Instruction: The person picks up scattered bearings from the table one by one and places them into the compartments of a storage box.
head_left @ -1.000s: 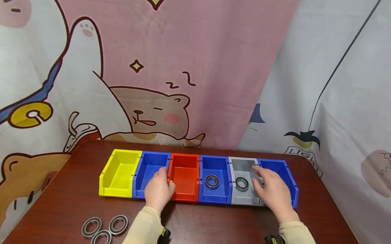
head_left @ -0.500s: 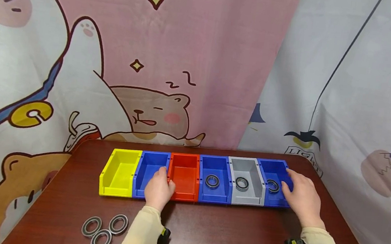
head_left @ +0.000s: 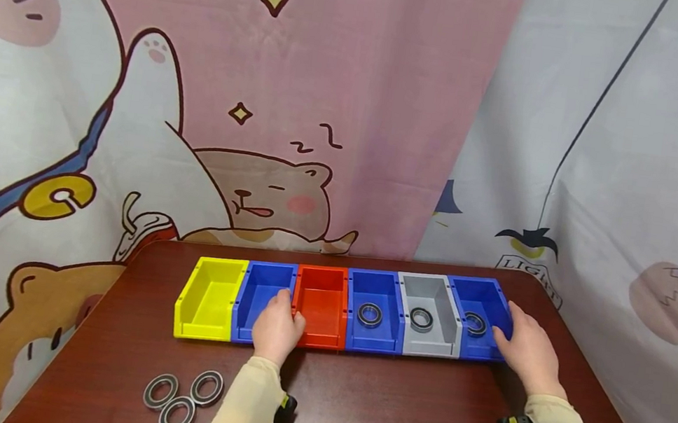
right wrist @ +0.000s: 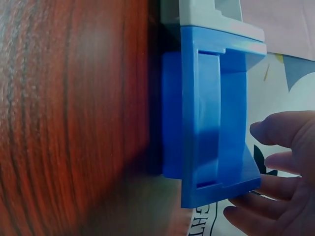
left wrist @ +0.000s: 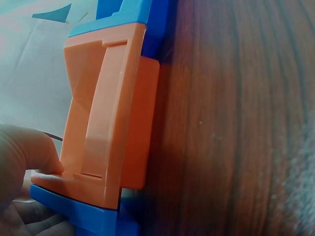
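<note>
Three rings (head_left: 181, 401) on counter (head_left: 365, 412). Six bins (head_left: 317, 341) in row: yellow, blue, red, blue, grey, blue. Left hand (head_left: 276, 327) pinches wall (head_left: 297, 284) between second and third. Three more rings, one each in last three. Right hand (head_left: 530, 351), fingers parted, holding nothing, just right of last ring (head_left: 474, 334); second ago, fingertips over grey bin (head_left: 441, 319).

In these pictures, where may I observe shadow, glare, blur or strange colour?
Head: mostly sharp, soft sheen on the table; left wrist: the red bin looks orange, the table blurs at lower right; right wrist: a shadow crosses the table and the front of the blue bin.
</note>
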Tool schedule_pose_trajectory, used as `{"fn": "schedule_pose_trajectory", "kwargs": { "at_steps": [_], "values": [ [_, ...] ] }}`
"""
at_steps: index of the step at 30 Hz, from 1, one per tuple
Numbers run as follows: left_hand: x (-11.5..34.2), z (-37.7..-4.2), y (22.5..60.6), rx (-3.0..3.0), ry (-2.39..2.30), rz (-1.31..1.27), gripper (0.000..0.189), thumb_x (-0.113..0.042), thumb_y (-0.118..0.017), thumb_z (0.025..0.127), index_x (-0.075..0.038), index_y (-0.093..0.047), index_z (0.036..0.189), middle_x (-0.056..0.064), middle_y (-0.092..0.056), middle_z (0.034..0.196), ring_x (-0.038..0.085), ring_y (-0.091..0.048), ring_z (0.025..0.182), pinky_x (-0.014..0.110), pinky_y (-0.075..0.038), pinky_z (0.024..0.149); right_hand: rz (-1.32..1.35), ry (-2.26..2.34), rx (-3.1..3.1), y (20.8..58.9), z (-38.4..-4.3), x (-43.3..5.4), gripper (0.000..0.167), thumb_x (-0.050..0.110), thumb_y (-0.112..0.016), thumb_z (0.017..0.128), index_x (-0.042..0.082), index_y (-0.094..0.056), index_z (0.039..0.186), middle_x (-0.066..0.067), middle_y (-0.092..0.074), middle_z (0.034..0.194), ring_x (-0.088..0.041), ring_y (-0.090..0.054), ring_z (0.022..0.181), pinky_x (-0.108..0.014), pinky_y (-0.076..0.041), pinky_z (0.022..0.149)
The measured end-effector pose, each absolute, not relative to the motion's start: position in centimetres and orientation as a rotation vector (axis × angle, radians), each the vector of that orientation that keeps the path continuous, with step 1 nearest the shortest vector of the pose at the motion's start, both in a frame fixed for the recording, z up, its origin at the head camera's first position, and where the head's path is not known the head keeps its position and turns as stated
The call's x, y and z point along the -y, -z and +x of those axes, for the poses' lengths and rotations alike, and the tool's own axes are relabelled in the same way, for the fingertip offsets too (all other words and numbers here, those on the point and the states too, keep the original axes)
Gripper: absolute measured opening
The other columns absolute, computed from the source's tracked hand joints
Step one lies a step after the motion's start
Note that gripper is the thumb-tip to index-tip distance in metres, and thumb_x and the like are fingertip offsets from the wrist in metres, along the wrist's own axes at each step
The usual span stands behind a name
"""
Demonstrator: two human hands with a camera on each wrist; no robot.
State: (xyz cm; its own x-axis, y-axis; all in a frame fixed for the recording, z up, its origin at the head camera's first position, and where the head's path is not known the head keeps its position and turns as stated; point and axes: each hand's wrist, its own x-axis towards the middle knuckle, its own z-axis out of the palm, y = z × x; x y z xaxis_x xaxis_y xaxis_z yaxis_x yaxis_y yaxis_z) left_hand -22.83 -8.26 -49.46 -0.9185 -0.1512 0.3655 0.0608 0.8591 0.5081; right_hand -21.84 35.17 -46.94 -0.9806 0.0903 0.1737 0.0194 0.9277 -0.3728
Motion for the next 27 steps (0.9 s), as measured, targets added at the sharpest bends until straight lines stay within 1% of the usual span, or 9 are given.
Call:
{"fn": "schedule_pose_trajectory", "kwargs": {
  "at_steps": [5,11,14,20,23,27],
  "values": [
    [8.2,-22.7,49.5,2.624,0.74,0.065,0.04,-0.012,-0.069,0.079,0.004,-0.06,0.115,0.02,-0.066,0.094,0.039,-0.065,0.073,0.052,-0.055,0.064,-0.086,-0.567,2.909,47.4,-22.2,-35.4,0.07,0.014,-0.067,0.09,-0.017,-0.032,0.142,-0.044,-0.042,0.133,-0.059,-0.044,0.118,-0.069,-0.039,0.094],
    [8.3,-22.7,49.4,2.638,0.761,0.065,0.042,-0.012,-0.069,0.081,0.005,-0.06,0.118,0.021,-0.067,0.097,0.039,-0.066,0.076,0.052,-0.055,0.067,-0.058,-0.561,2.857,47.7,-22.6,-35.7,0.057,0.003,-0.06,0.091,-0.02,-0.037,0.138,-0.045,-0.047,0.125,-0.059,-0.049,0.11,-0.067,-0.041,0.09],
    [8.5,-22.5,49.4,2.646,0.784,0.034,0.045,-0.012,-0.069,0.083,0.006,-0.059,0.122,0.023,-0.067,0.103,0.04,-0.067,0.083,0.052,-0.055,0.072,-0.05,-0.546,2.833,47.8,-22.7,-35.8,0.051,-0.001,-0.056,0.09,-0.02,-0.04,0.134,-0.045,-0.049,0.122,-0.059,-0.051,0.108,-0.066,-0.042,0.089],
    [9.3,-21.3,48.8,2.664,0.837,-0.091,0.05,-0.012,-0.07,0.084,0.01,-0.057,0.127,0.027,-0.064,0.117,0.042,-0.065,0.1,0.052,-0.052,0.087,-0.065,-0.547,2.832,47.8,-22.6,-35.7,0.047,-0.003,-0.053,0.089,-0.018,-0.044,0.133,-0.043,-0.05,0.122,-0.058,-0.051,0.108,-0.066,-0.042,0.09],
    [10.0,-20.4,48.1,2.677,0.836,-0.14,0.05,-0.013,-0.071,0.085,0.009,-0.057,0.128,0.027,-0.063,0.12,0.041,-0.063,0.105,0.053,-0.051,0.091,-0.068,-0.544,2.828,47.8,-22.6,-35.8,0.047,-0.004,-0.053,0.089,-0.017,-0.044,0.133,-0.043,-0.05,0.122,-0.058,-0.051,0.108,-0.066,-0.042,0.089],
    [11.2,-18.9,46.9,2.71,0.785,-0.199,0.051,-0.014,-0.073,0.085,0.007,-0.058,0.128,0.025,-0.063,0.121,0.04,-0.063,0.108,0.053,-0.05,0.092,-0.065,-0.537,2.819,47.9,-22.7,-35.8,0.046,-0.004,-0.054,0.089,-0.017,-0.045,0.132,-0.043,-0.051,0.121,-0.058,-0.052,0.107,-0.066,-0.043,0.088]
  ]
}}
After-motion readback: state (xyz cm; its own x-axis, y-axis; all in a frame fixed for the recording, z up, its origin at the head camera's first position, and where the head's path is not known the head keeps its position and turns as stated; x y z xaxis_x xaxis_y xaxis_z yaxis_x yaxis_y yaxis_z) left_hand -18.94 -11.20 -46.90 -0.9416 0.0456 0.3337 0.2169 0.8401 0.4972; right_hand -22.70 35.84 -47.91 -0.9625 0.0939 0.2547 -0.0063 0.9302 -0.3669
